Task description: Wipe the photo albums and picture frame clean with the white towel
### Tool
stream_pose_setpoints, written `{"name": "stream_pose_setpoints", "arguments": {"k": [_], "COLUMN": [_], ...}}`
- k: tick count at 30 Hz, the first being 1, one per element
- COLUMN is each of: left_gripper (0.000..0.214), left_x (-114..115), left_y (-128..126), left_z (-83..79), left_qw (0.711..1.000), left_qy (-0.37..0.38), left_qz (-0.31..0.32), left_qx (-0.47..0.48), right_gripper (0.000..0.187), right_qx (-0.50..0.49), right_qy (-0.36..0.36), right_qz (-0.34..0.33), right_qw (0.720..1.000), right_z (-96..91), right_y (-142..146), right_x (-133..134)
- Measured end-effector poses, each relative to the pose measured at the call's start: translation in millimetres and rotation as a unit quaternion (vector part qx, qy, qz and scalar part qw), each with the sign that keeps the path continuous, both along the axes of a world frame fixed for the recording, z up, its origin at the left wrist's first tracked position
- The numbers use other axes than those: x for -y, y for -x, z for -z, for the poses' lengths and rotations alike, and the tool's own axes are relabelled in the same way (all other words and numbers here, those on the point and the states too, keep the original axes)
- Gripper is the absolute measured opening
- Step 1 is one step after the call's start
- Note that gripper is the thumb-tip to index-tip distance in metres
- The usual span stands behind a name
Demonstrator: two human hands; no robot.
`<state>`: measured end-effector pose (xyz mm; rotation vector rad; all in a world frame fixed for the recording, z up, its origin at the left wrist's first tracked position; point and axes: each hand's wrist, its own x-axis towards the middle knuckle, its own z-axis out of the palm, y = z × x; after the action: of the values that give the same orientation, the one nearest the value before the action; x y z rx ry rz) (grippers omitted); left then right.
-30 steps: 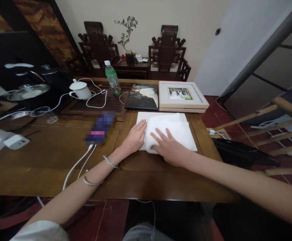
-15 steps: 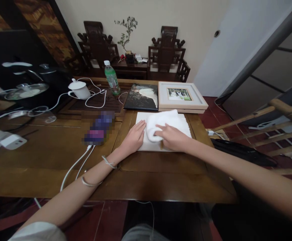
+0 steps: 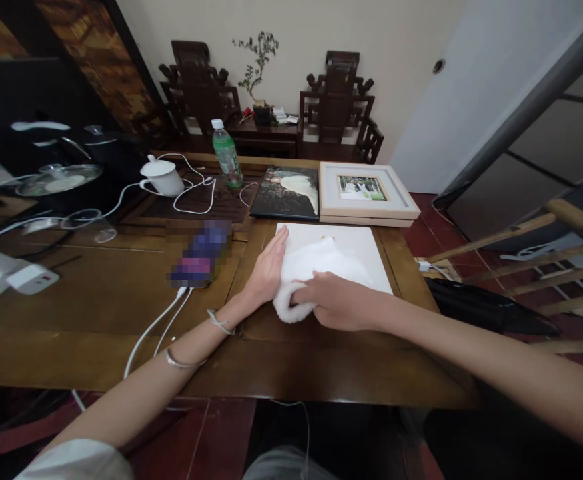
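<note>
A flat white board (image 3: pixel 356 233) lies on the wooden table in front of me, largely covered by a folded white towel (image 3: pixel 331 261). My right hand (image 3: pixel 334 300) presses the towel down with its fingers curled into a fold at the near left corner. That fold hangs slightly over the board's near edge. Along the board's left edge rests my left hand (image 3: pixel 266 270), its fingers stretched out and holding nothing. A small gold-coloured mark shows near the board's far edge.
Behind the board lie a dark picture panel (image 3: pixel 286 193) and a light wooden photo frame (image 3: pixel 366 193). To the left are a blurred-out phone (image 3: pixel 201 253) with white cables, a green-labelled bottle (image 3: pixel 227 157), a lidded white cup (image 3: pixel 164 179) and a clear plastic cup (image 3: pixel 91 227).
My right hand has drawn the towel toward me and to the left, uncovering the board's far part. My left hand has turned slightly upright against the board's left edge.
</note>
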<state>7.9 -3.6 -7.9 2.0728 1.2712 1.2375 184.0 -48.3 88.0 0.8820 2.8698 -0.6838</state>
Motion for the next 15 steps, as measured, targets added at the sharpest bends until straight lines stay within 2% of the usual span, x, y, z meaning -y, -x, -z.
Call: {"name": "stream_pose_setpoints", "arguments": {"k": [3,5,7,11,15], "left_gripper": [0.050,0.049,0.047,0.042,0.041], "left_x": [2,2,1,-2,-3], "left_y": [-2,-3,-4,-3,-2], "left_z": [1.6,4.0,7.9,16.6,18.5], "left_qw": [0.999,0.998,0.995,0.986,0.983], "left_qy": [0.001,0.006,0.011,0.000,-0.024], "left_qz": [0.010,0.017,0.021,0.030,0.027], "left_qx": [-0.033,-0.064,-0.096,-0.162,-0.182], "right_gripper": [0.035,0.032,0.030,0.023,0.025], "right_qx": [-0.006,-0.014,-0.027,-0.043,-0.035], "right_qy": [0.114,0.141,0.127,0.042,-0.041], "right_qz": [0.014,0.035,0.059,0.104,0.152], "right_qw": [0.993,0.989,0.990,0.993,0.987], "right_z": [-17.0,-23.2,-24.5,-18.9,-14.4], "right_y": [-6,-12,-19,-28,-18], "right_x": [7,1,-12,-50,-84]}}
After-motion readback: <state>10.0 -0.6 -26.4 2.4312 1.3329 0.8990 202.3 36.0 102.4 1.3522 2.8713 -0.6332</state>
